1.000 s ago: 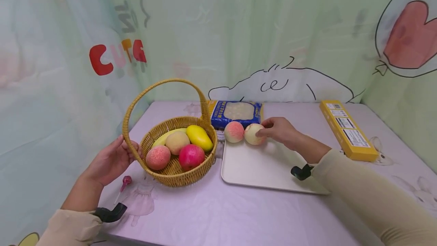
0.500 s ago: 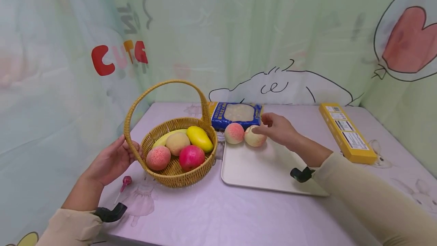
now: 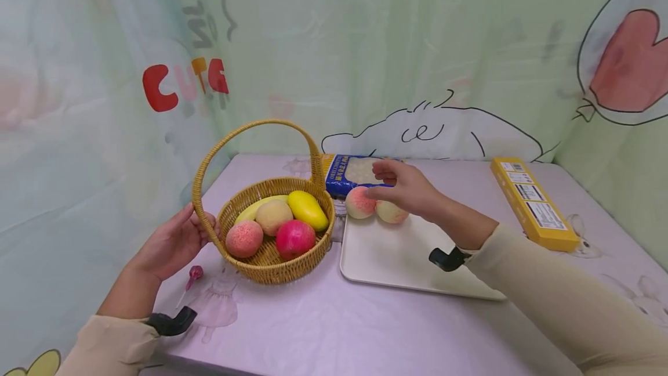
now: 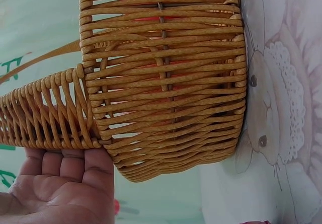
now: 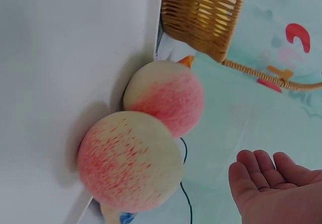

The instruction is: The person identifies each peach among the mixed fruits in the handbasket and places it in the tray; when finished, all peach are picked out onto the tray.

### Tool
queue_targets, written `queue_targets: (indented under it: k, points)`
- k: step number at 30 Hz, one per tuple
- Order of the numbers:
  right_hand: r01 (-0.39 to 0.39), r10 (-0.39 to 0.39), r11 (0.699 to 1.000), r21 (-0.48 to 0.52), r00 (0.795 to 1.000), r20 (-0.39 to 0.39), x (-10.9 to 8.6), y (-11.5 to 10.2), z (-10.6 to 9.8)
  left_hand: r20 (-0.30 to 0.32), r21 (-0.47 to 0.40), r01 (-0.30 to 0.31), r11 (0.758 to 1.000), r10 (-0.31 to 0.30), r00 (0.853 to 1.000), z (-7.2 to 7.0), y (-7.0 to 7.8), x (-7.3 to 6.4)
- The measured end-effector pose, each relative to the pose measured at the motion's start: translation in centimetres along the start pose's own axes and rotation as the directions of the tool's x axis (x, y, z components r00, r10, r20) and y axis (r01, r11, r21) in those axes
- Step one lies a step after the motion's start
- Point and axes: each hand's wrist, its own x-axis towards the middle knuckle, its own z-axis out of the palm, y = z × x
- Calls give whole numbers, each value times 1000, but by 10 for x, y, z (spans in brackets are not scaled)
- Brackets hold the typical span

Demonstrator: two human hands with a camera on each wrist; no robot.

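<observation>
My left hand (image 3: pixel 174 242) is at the near side of a wicker basket (image 3: pixel 276 271), holding the lower end of its handle (image 3: pixel 200 184); in the left wrist view the fingers (image 4: pixel 73 163) pass behind the woven handle. Inside the basket are a banana (image 3: pixel 256 208), a mango (image 3: pixel 308 210), a pale round fruit (image 3: pixel 273 217), a peach (image 3: pixel 244 239) and a dark pink fruit (image 3: pixel 295 239). My right hand (image 3: pixel 412 190) is held over two peaches, one redder (image 3: pixel 359 203) and one paler (image 3: pixel 390 212), holding nothing. The right wrist view shows its fingers relaxed, apart from both peaches.
The peaches sit at the far left corner of a white tray (image 3: pixel 407 260). Behind them lies a blue pasta bag (image 3: pixel 344 174). A yellow box (image 3: pixel 532 205) is at the right, and a lollipop (image 3: pixel 195 273) lies left of the basket.
My right hand has let go of the paler peach, risen slightly and moved left toward the redder one. My left hand and the basket stay in place.
</observation>
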Motion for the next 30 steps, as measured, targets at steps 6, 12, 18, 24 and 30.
queue_targets:
  k: [6, 12, 18, 24, 30]
  points:
    - [40, -40, 999, 18, 999, 28, 6, -14, 9, -10, 26, -10, 1000, 10, 1000, 0, 1, 1]
    - [67, -68, 998, 17, 996, 66, 12, -28, 17, -5, -11, -11, 1000, 11, 1000, -1, 0, 2]
    - [45, -49, 998, 34, 990, 130, 19, -46, 20, -9, -8, -15, 1000, 15, 1000, 0, 0, 1]
    - [17, -16, 1000, -3, 980, 199, 25, -62, 28, -21, 18, -7, 1000, 7, 1000, 0, 0, 2]
    - [44, -27, 997, -58, 965, 259, 32, -79, 37, -8, -2, -9, 1000, 9, 1000, 0, -1, 1]
